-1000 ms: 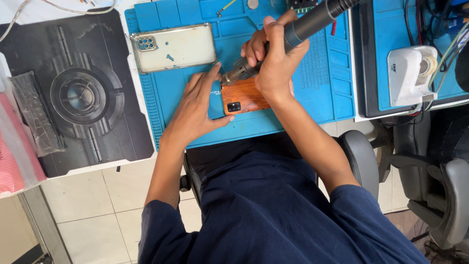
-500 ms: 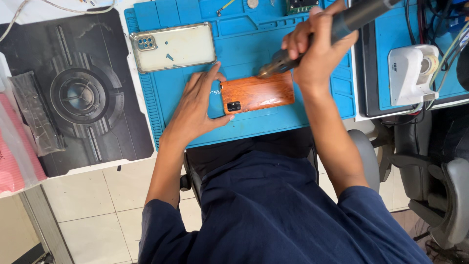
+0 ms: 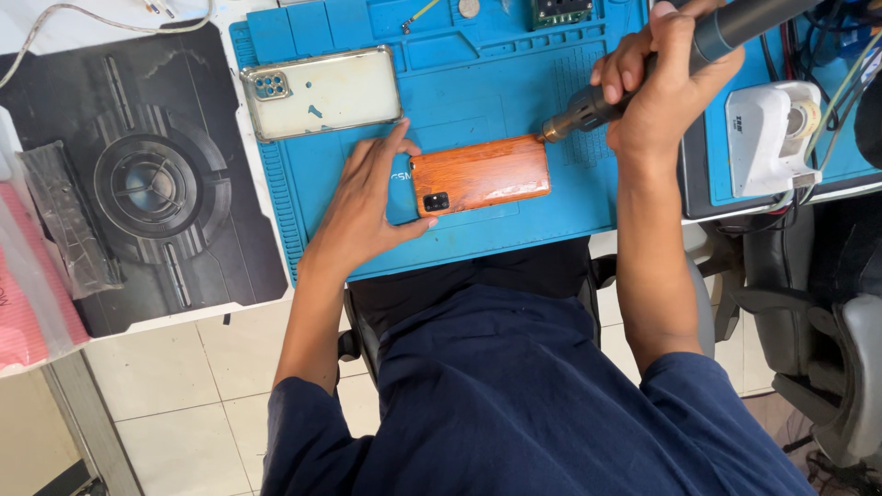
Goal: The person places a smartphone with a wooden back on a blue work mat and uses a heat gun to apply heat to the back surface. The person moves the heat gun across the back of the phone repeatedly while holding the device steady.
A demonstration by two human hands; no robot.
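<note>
While left hand steadies wood-grain phone, right hand grip clenched on cylindrical hot-air wand.

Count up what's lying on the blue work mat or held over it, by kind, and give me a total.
Phones: 2, the wood-grain phone under the left hand and the phone in a clear case.
Hot-air tools: 1, the hot-air handpiece in the right hand.
Circuit boards: 1, the small circuit board.
Total: 4.

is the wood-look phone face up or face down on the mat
Face down: the wood-look phone lies flat on the blue mat with its patterned back and camera module showing.
</note>
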